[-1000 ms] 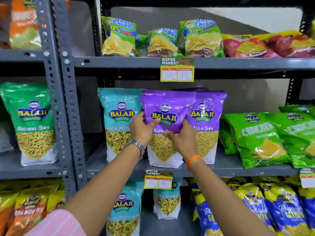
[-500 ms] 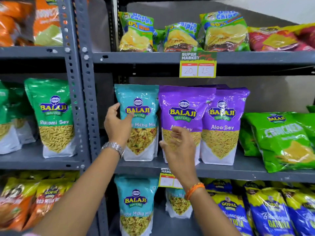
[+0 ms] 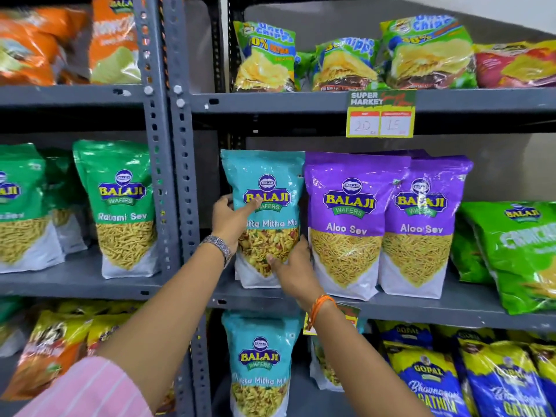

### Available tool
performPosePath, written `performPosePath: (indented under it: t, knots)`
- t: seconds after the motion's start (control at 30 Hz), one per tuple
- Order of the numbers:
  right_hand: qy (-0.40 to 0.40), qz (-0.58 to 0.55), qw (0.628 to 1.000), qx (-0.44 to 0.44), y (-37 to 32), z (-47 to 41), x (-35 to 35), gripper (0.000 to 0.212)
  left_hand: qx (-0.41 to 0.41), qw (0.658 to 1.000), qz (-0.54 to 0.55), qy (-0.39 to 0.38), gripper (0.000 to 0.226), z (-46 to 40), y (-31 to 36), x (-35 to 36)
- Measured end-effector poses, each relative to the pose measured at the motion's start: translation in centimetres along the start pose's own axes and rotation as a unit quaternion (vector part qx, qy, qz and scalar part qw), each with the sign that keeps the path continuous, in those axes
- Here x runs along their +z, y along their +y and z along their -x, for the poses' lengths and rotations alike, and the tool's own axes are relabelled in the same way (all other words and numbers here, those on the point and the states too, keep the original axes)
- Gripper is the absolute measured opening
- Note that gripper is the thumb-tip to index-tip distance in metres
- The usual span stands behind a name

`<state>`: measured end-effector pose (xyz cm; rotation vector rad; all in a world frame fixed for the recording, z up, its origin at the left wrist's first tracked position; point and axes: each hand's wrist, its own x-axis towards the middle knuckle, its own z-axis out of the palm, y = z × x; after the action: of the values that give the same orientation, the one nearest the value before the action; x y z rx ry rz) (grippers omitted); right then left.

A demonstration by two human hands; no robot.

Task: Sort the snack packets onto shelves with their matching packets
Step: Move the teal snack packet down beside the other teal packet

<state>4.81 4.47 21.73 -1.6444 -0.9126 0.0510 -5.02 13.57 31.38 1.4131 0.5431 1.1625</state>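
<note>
A teal Khatta Mitha Mix packet (image 3: 267, 188) stands upright on the middle shelf (image 3: 421, 308), left of two purple Aloo Sev packets (image 3: 349, 224). My left hand (image 3: 231, 219) grips the teal packet's left edge, thumb across its front. My right hand (image 3: 293, 270) holds its lower right corner, between it and the nearer purple packet. Another teal Khatta Mitha Mix packet (image 3: 260, 362) stands on the shelf below.
Green Ratlami Sev packets (image 3: 120, 206) fill the left rack's middle shelf. Green Crunchex bags (image 3: 517, 254) lie at the right. Chip bags (image 3: 346, 64) sit on the top shelf above a price tag (image 3: 380, 115). Blue Gopal packets (image 3: 436, 383) and orange-yellow packets (image 3: 51, 353) occupy the bottom shelves.
Both hands left the purple Aloo Sev packet, which now stands on the shelf, and moved left onto the teal packet, which they now hold. The view has shifted left.
</note>
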Motion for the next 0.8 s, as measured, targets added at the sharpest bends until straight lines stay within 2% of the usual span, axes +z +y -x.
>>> performPosePath:
  t: [0.07,0.13,0.2,0.33,0.47,0.6,0.8]
  knots:
    - [-0.025,-0.014,1.0,0.003,1.2,-0.9,0.2,0.099,0.018,0.999,-0.013,0.024,0.055,0.4,-0.4,-0.4]
    - [-0.062,-0.046,0.997,-0.008,0.0,-0.1,-0.5,0.073,0.043,0.996,-0.045,0.066,0.069,0.9,-0.7,-0.8]
    - [-0.109,-0.106,0.988,-0.012,-1.0,0.3,-1.2,0.049,0.072,0.987,-0.093,0.107,0.064,2.0,-0.3,-1.1]
    - [-0.198,-0.209,0.958,0.012,-1.2,-0.1,-2.4,0.051,0.119,0.966,-0.172,0.149,0.045,4.1,1.1,-1.5]
    - [-0.214,-0.219,0.951,0.032,-1.4,0.1,-3.7,0.054,0.144,0.966,-0.17,0.135,0.042,5.9,1.8,-2.5]
    - [-0.221,-0.247,0.944,0.006,-2.3,2.0,-5.2,0.067,0.145,0.982,-0.099,0.072,0.05,8.2,2.3,-3.7]
    - [-0.209,-0.217,0.953,-0.011,-2.0,8.3,-8.1,0.068,0.106,0.994,-0.016,-0.011,0.05,13.1,1.0,-4.8]
